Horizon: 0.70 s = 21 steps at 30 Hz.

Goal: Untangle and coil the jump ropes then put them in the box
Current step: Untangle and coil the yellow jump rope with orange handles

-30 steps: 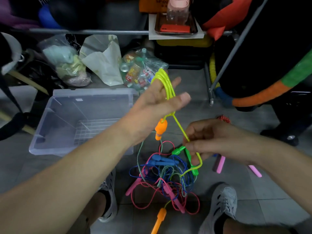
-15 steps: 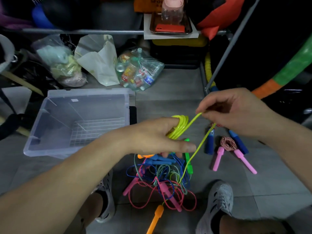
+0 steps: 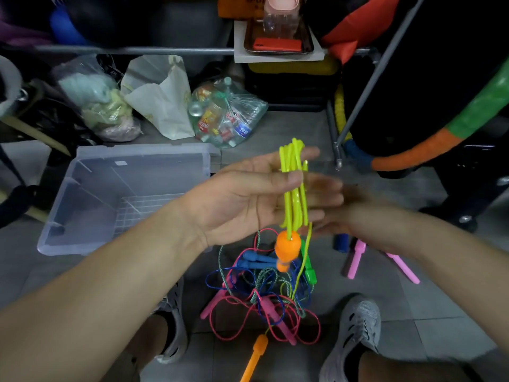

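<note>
Your left hand is raised palm-up over the floor with the yellow jump rope wound in several loops round its straight fingers, and your thumb lies across the strands, pinning them there. One orange handle hangs just below the coil, and a thin yellow strand runs down from it into the tangle of ropes lying between your shoes, where blue, pink-red and speckled green cords cross over one another. A second orange handle lies on the tiles at the near edge of that heap. Your right hand is blurred and partly hidden behind the left, so you cannot tell what its fingers are doing. The clear plastic box sits open on the floor to your left, apart from the ropes, with only a white grid showing at its bottom. Beyond it, a tied clear bag holds plastic bottles, and a metal tray on the shelf carries a red phone and a pink-lidded bottle.
</note>
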Motion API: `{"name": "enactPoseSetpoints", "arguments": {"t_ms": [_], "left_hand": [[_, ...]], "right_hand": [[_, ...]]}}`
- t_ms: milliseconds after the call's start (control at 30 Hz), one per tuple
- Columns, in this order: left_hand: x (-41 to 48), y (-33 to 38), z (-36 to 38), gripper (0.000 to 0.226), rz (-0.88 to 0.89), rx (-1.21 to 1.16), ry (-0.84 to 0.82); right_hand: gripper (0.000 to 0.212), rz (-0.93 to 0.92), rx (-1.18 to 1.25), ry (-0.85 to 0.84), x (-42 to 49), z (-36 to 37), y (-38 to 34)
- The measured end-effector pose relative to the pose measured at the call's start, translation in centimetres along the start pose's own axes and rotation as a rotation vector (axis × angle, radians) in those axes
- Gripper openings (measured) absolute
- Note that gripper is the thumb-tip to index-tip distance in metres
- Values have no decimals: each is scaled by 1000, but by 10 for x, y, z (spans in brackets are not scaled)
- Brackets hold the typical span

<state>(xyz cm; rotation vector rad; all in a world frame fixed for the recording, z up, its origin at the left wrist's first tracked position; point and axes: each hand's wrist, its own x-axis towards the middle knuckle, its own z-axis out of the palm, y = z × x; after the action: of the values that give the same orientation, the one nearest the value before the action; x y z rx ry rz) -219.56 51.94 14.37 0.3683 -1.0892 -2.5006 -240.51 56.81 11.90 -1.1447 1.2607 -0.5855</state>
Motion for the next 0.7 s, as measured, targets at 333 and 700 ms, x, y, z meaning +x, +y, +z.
{"name": "enactPoseSetpoints", "arguments": {"t_ms": [333,700], "left_hand": [[4,9,-19,56,163,521,502],[-2,-19,2,62,-226,1066,149]], "right_hand": [[11,119,-443,-236,-16,22,-9],[18,-229,-270,145,-17,-29,-32]]}}
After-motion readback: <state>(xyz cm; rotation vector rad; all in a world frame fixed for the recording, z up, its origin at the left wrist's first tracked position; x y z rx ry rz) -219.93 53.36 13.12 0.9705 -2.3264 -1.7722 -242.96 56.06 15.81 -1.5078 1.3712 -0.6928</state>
